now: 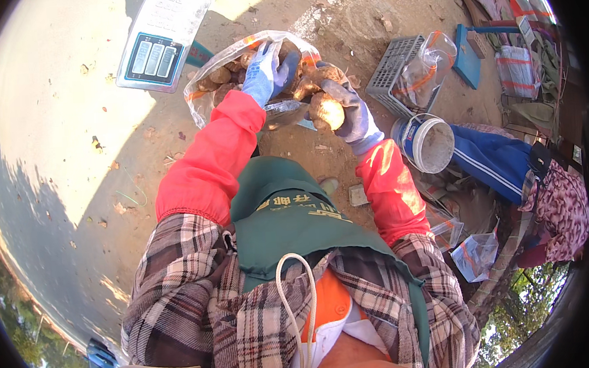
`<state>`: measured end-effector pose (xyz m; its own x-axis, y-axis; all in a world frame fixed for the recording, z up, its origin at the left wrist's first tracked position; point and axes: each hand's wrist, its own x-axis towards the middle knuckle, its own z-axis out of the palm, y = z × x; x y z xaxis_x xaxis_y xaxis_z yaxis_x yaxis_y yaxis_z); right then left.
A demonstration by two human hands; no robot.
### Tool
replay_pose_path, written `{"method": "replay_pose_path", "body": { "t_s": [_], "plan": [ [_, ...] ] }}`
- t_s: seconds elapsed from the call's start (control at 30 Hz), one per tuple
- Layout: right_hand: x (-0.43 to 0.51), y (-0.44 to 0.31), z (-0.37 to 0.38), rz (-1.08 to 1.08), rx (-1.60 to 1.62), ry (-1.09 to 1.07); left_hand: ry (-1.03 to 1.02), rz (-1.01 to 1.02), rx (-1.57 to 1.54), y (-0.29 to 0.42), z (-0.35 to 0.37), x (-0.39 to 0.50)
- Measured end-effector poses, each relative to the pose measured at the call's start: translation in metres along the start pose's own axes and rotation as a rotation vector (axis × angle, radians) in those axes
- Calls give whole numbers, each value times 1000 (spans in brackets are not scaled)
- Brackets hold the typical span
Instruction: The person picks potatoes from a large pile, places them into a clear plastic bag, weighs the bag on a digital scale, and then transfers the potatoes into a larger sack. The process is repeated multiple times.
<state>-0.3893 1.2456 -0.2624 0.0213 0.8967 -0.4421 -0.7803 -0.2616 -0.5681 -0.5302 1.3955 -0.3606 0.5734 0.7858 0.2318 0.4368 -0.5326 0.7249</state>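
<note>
Before me is a clear plastic bag [196,106] with orange stripes, its mouth wide and brown round tubers [220,75] inside. My left hand [273,76], in a light glove with dark coated fingers, reaches into the bag's mouth among the tubers. Whether it grips one is hidden. At the bag's right side, my right hand [349,104], gloved the same way, has its fingers curled around a pale-faced brown tuber [327,111]. Another rough brown lump lies just above it, against the same glove.
Upper left stands a digital scale [152,46]. To the right are a grey plastic crate [393,69] holding a striped bag [422,77], and a white bucket [434,145]. Beyond the bucket, a person in blue trousers [490,157] bends over. A small block [358,195] lies near my foot.
</note>
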Motion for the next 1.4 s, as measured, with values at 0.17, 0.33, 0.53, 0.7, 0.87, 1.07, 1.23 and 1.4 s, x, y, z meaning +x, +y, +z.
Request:
{"method": "replay_pose_path", "body": {
  "t_s": [0.17,0.33,0.53,0.7,0.87,1.07,1.23,1.4],
  "plan": [
    [55,12,21,-53,-6,199,-292,-59,-236,-22,-35,-8],
    [64,10,18,-100,-193,271,-236,50,-30,-16,-56,-23],
    [66,12,18,-88,-142,237,109,26,87,-28,-99,-73],
    [69,15,12,-90,-99,288,361,-1109,-216,-86,-123,-119],
    [64,12,31,-110,-235,296,184,-1114,-974,-125,-108,-114],
    [61,37,93,-229,-602,169,28,-831,-508,-108,-124,-124],
    [100,87,101,-640,-1957,-170,57,-769,-629,-98,-138,-118],
    [105,107,86,-374,-2446,-546,1,-829,-604,-102,-144,-118]
  ]
}}
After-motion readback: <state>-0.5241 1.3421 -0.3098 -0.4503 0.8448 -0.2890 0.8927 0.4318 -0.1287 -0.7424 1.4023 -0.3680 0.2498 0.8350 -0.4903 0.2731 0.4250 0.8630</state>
